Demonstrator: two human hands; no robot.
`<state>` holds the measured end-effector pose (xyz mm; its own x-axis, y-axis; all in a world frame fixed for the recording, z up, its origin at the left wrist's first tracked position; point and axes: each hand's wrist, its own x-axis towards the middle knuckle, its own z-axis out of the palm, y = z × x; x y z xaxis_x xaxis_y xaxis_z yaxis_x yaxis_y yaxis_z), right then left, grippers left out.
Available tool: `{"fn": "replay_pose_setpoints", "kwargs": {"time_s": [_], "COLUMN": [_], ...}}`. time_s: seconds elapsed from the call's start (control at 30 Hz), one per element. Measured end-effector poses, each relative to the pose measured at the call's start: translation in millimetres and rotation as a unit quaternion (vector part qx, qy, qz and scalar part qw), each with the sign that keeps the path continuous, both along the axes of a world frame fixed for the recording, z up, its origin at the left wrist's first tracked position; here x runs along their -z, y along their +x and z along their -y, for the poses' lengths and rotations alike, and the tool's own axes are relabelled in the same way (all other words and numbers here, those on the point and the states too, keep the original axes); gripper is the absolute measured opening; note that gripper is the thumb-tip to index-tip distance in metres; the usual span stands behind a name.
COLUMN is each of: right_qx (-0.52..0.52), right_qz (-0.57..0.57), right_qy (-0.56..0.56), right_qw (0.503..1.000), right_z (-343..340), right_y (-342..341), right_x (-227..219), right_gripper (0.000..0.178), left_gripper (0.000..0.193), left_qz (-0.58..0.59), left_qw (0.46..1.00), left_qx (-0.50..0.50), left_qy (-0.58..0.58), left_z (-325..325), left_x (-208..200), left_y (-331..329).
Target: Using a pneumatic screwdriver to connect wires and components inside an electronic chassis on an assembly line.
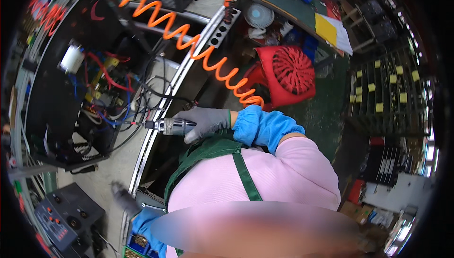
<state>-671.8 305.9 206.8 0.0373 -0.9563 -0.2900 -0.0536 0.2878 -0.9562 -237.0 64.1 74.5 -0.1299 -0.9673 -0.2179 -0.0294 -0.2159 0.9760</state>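
1. Firmly gripped, a metal power driver (174,126) fills the gloved fingers of the right hand (206,122) in the head view, at the near edge of the bench (90,181).
2. Its long axis lies nearly crosswise, the tip pointing left, away from the wrist, toward a black housing (41,118) standing open with loose wires (124,88); whether the tip touches anything is too small to tell.
3. Lower down, the left hand (125,198), a grey blur, is well apart from the driver; its fingers cannot be read as clenched or released.
4. By position, the right hand is nearer the wiring, so any coming move seems to turn on that leftward line.
5. An orange coiled hose (226,74) descends toward the right wrist, its end hidden.
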Motion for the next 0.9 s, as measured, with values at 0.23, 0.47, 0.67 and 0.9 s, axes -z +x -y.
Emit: {"fn": "replay_pose_setpoints", "kwargs": {"time_s": [0.23,0.47,0.67,0.9], "right_qx": [0.021,0.127,0.263,0.424], "right_qz": [-0.064,-0.136,-0.116,-0.126], "right_qy": [-0.058,-0.004,0.046,0.036], "right_qw": [0.996,0.983,0.957,0.896], "right_z": [-46.4,-90.2,-97.4,-66.6], "right_y": [-13.5,-25.1,8.1,62.4], "right_x": [26.1,53.7,82.5,100.9], "right_gripper": [0.068,0.051,0.045,0.043], "left_gripper": [0.025,0.024,0.023,0.022], "left_qz": [-0.256,0.045,-0.015,-0.061], "left_qw": [0.905,0.833,0.741,0.700], "left_qx": [0.236,0.478,0.646,0.711], "left_qy": [0.245,-0.277,-0.181,-0.042], "left_z": [-114.3,-133.1,-156.9,-289.6], "left_x": [-37.7,-16.8,-18.4,-8.7], "left_y": [-276.4,-340.8,-305.4,-247.1]}}
